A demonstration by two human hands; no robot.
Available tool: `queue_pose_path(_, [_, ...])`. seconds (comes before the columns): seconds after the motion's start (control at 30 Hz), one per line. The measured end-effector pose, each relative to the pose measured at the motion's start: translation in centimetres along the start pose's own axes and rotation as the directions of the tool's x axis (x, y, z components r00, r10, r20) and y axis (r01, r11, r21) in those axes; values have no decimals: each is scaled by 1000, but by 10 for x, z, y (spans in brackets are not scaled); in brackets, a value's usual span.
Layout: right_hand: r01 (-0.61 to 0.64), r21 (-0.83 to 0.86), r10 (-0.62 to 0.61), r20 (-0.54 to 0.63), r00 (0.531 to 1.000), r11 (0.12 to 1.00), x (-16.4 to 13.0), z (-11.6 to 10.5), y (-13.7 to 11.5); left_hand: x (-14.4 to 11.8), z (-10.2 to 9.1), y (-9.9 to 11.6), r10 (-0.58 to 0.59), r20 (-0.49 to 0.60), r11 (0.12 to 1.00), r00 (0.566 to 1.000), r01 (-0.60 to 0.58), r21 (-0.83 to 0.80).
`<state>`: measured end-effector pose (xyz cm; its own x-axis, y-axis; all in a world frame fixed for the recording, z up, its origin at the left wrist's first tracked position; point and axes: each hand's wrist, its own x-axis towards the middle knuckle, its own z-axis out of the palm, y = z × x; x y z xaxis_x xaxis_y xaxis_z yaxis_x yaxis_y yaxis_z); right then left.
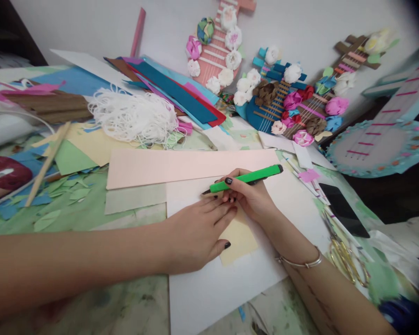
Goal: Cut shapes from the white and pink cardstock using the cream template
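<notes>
My left hand (194,235) lies flat with its fingers stretched out, pressing on a small cream piece of paper (243,242) and the large white sheet (199,300) beneath it. Between the fingers of my right hand (253,199) is a green marker (254,175), held slantwise with its dark tip pointing left, just above my left fingertips. Whether the tip touches the paper I cannot tell. Just beyond both hands, a long pale pink strip (181,166) lies across the top of the sheet. Part of the cream paper is hidden under my left hand.
Gold-handled scissors (344,253) and a black phone (344,209) lie at the right. A tangle of white string (134,116) and coloured sheets (174,90) fill the back. Flower-covered paper guitars (279,100) lean on the wall. Paper scraps (75,188) and a wooden stick (49,163) lie left.
</notes>
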<state>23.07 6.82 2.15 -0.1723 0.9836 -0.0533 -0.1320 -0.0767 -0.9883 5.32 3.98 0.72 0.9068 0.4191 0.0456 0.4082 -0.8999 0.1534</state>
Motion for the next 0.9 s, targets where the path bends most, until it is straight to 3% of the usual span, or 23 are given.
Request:
queue_pose_path(0.33, [-8, -8, 8, -25, 1000, 1000, 0, 2, -1, 2, 0, -1, 9, -8, 1000, 1000, -9, -18])
queue_pose_path(0.57, [-12, 65, 13, -20, 1000, 998, 4, -5, 3, 7, -18, -14, 19, 156, 997, 988, -7, -74])
queue_pose_path(0.73, [20, 134, -13, -46, 999, 991, 7, -10, 5, 6, -23, -18, 56, 145, 995, 988, -44, -90])
queue_pose_path(0.9, [13, 135, -8, -38, 999, 991, 6, -8, 5, 4, -18, -9, 11, 141, 997, 990, 0, -75])
